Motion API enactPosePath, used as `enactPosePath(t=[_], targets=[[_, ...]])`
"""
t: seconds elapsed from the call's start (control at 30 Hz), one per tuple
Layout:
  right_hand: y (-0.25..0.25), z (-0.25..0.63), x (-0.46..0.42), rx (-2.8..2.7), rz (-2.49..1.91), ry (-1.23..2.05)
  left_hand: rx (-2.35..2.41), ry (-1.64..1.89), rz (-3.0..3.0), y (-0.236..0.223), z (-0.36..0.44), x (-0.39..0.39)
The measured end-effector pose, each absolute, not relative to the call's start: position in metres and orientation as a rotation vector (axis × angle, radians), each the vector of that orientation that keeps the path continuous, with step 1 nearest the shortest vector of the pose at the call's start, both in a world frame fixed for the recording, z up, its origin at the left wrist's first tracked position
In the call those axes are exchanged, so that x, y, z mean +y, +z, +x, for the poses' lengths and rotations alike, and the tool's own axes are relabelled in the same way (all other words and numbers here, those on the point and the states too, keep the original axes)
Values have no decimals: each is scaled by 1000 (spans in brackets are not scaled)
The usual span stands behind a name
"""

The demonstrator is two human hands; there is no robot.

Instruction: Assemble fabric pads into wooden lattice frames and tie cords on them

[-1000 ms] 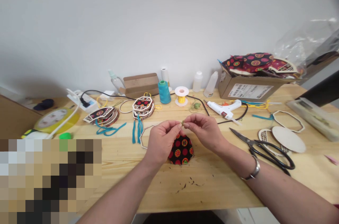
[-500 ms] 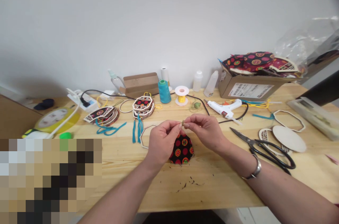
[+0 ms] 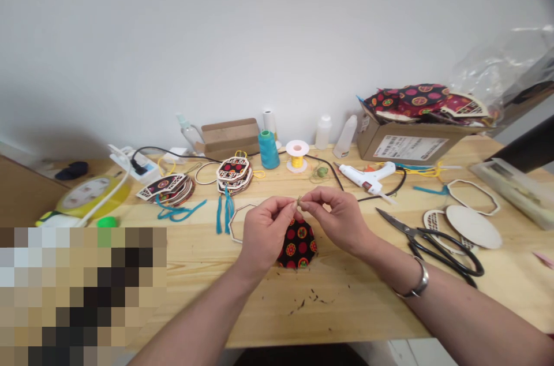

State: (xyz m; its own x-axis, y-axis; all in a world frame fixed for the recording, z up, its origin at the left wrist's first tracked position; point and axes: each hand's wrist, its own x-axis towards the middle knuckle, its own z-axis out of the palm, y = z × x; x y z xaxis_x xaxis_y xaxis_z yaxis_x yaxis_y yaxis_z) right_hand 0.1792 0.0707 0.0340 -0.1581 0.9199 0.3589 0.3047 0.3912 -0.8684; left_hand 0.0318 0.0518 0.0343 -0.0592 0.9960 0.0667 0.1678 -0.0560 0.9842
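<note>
My left hand [image 3: 269, 231] and my right hand [image 3: 338, 215] meet over the middle of the table, thumbs and forefingers pinched together. Between the fingertips shows a short bit of olive-green cord [image 3: 299, 202]; most of it is hidden by the fingers. Just below lies a black patterned fabric piece [image 3: 298, 245] with red and orange round motifs, its upper left covered by my left hand. Whether the cord is joined to it I cannot tell. A pale polygonal wooden frame [image 3: 232, 226] lies left of my left hand, partly behind it.
Black-handled scissors [image 3: 426, 239] lie right of my right wrist, near a white glue gun [image 3: 367, 176]. Behind my hands stand a teal thread cone [image 3: 269, 150] and a yellow thread spool [image 3: 297, 157]. A cardboard box [image 3: 407, 144] holds fabric pieces. Dark scraps [image 3: 309, 299] litter the front.
The fingertips have shifted very slightly, and a little more of the cord's ends shows above them. The fabric piece and the other things stay where they were.
</note>
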Motion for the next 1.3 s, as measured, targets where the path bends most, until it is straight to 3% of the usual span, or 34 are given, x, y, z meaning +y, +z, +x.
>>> enactPosePath(t=[1.3], targets=[[25, 179, 76, -1638, -1025, 809, 1333, 1190, 1249, 31, 32, 52]])
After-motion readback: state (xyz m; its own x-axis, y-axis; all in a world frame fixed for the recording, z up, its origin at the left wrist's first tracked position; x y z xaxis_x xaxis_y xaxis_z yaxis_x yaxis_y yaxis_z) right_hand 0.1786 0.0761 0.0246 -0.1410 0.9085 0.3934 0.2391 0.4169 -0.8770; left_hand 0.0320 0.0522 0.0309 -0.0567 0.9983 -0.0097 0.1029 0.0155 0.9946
